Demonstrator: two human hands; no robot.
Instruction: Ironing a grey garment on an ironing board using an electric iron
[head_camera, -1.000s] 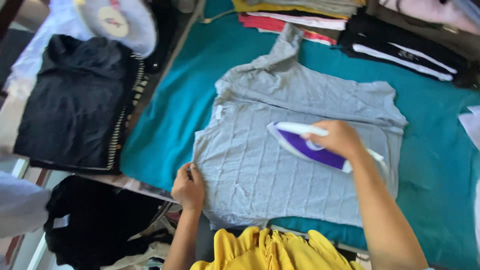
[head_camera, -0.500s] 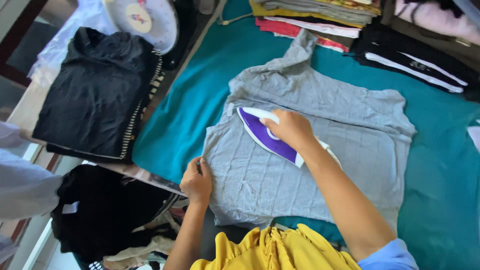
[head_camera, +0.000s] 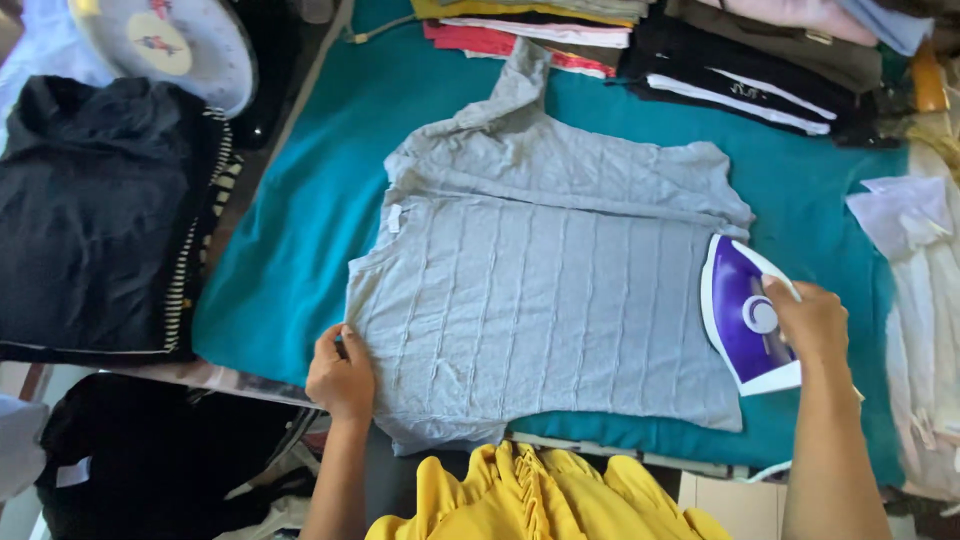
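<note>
A grey ribbed shirt (head_camera: 545, 300) lies spread flat on the teal-covered desk (head_camera: 300, 260). The right hand (head_camera: 815, 320) is closed around the handle of a purple and white iron (head_camera: 745, 320), which rests at the shirt's right edge, partly on the teal cover. The left hand (head_camera: 342, 372) presses down on the shirt's lower left corner, fingers curled at the hem (whether it pinches the cloth cannot be told). Folded clothes (head_camera: 700, 50) are stacked along the far edge, and a black garment (head_camera: 90, 220) lies to the left.
</note>
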